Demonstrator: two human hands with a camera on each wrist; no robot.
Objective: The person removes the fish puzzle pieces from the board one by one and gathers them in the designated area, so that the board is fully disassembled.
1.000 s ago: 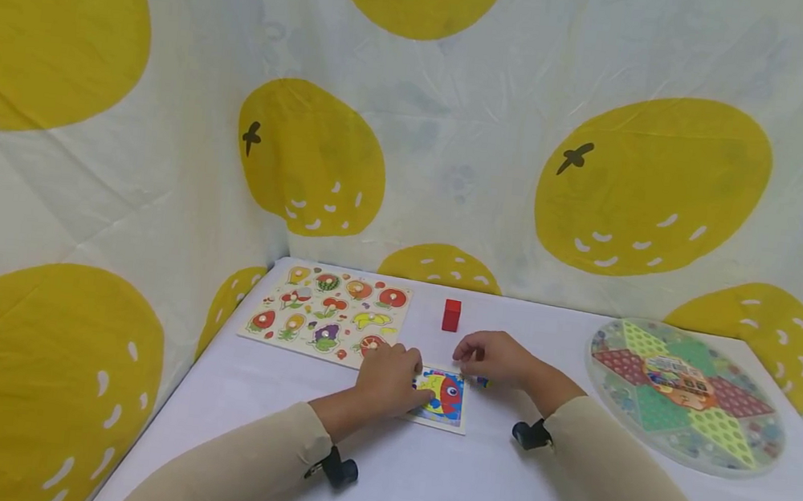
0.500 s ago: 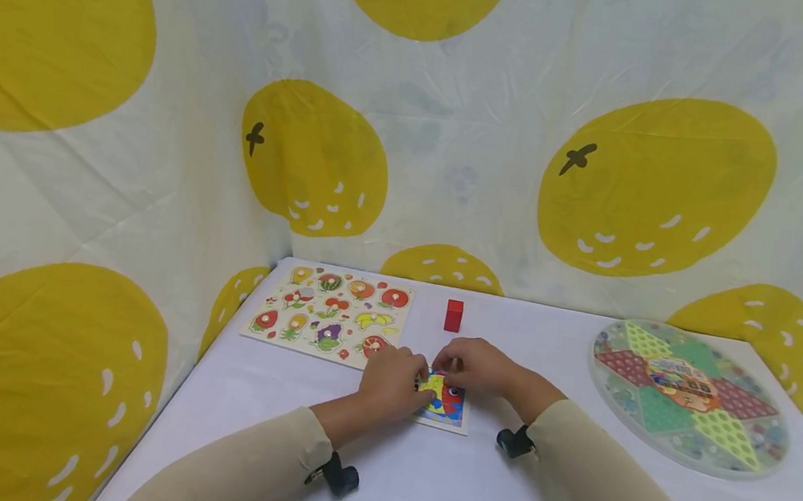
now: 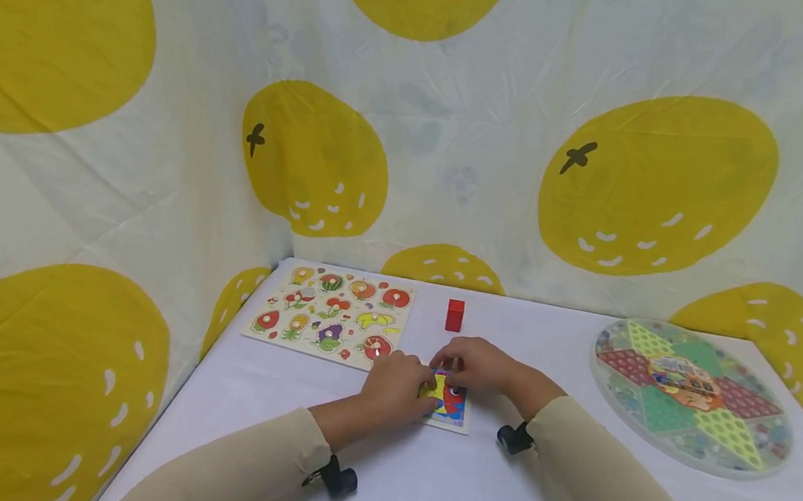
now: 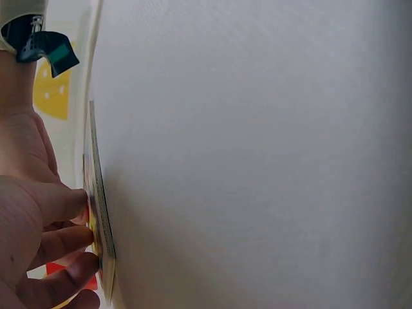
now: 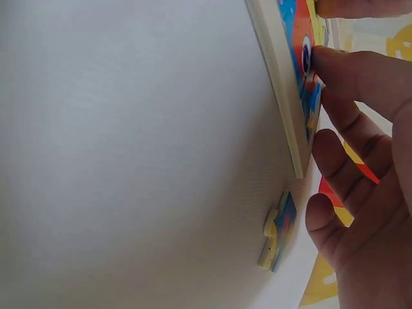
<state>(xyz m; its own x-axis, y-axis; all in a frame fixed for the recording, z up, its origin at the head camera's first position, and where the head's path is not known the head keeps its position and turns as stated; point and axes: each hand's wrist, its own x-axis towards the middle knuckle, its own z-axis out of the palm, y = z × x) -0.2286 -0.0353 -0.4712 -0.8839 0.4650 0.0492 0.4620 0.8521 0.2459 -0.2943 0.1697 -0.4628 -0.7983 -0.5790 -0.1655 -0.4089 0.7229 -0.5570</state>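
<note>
A small square fish jigsaw puzzle (image 3: 455,410), yellow, red and blue in a pale wooden frame, lies on the white table. My left hand (image 3: 391,387) rests over its left part, with the thumb and fingertips (image 4: 80,238) against the picture side. At the top right of the puzzle, my right hand (image 3: 486,366) has its thumb on the picture beside the fish's eye. Its index finger is close by at the frame's far edge, and whether they pinch a piece I cannot tell. In the right wrist view, a loose puzzle piece (image 5: 281,228) lies below the right fingers.
Behind my left hand lies a wooden fruit knob puzzle (image 3: 357,333). A red block (image 3: 455,316) stands upright further back. On the right is a round Chinese checkers board (image 3: 682,382) in clear packaging. A curtain (image 3: 453,167) with yellow fruit prints surrounds the table.
My right hand has moved left from beside the puzzle onto its top right part, then stayed there. My left hand has shifted slightly right over the picture.
</note>
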